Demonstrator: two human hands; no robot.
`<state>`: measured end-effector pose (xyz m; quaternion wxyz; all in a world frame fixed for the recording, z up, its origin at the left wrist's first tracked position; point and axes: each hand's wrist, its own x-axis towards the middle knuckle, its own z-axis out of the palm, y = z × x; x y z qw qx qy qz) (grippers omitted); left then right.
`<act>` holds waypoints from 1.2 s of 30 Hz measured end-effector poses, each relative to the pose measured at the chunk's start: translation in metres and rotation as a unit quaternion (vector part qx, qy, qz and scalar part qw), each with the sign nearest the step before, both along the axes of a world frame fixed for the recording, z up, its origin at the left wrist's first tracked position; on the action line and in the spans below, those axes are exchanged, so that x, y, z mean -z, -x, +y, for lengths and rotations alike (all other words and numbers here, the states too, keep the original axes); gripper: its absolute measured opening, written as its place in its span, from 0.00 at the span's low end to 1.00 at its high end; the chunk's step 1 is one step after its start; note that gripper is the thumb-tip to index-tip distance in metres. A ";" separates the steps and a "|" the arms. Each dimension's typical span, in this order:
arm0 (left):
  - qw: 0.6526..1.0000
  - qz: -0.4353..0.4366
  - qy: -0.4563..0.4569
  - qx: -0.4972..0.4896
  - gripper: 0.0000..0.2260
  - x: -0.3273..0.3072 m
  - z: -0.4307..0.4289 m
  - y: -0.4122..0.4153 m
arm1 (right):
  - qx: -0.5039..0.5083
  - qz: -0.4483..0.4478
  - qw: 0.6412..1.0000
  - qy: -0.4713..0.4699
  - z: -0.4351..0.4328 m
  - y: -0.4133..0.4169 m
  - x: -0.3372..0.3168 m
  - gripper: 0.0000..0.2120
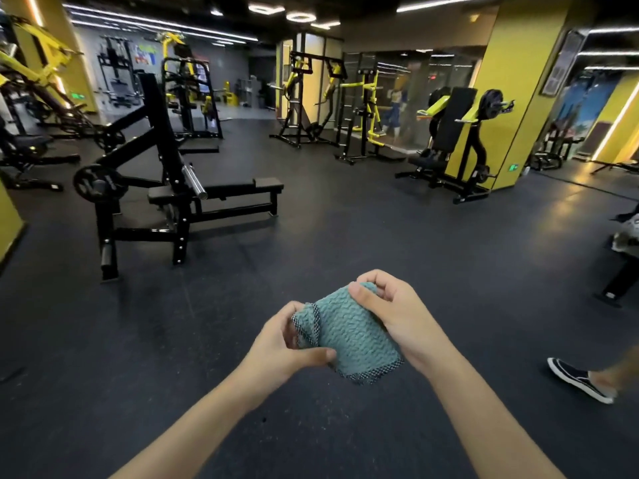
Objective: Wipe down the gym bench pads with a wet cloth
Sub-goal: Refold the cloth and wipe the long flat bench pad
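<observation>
Both hands are up in front of the chest, and the teal cloth (349, 335) sits folded between them, held in the air above the dark rubber floor (363, 236). The left hand (288, 344) curls its fingers behind the cloth's left edge, thumb pressed across the near corner. The right hand (390, 312) pinches the far right corner, thumb on top, fingers tucked round behind. A dark mesh trim runs along the cloth's left and near edges.

Over on the left, well apart from the hands, stands a black flat bench (238, 186) with its long pad running to the right, and a steel barbell sleeve (193, 181) juts out above it. Far right, a yellow and black plate-loaded machine (456, 133) sits against a yellow pillar (511, 81). At the near right edge, someone's dark shoe (577, 378) shows on the floor.
</observation>
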<state>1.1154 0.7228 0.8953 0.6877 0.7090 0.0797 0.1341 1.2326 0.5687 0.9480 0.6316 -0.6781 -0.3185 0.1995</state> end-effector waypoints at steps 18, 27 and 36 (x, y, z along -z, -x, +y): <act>0.979 -0.050 -0.165 -0.109 0.34 0.014 0.192 -0.291 | -0.058 -0.081 0.988 0.114 0.176 -0.304 0.038 0.34; 0.917 -0.009 -0.355 -0.181 0.18 0.002 0.307 -0.421 | -0.016 -0.240 0.947 0.214 0.308 -0.449 0.037 0.09; 0.898 0.030 -0.377 -0.227 0.08 0.015 0.459 -0.584 | -0.108 -0.195 0.963 0.151 0.463 -0.633 0.035 0.03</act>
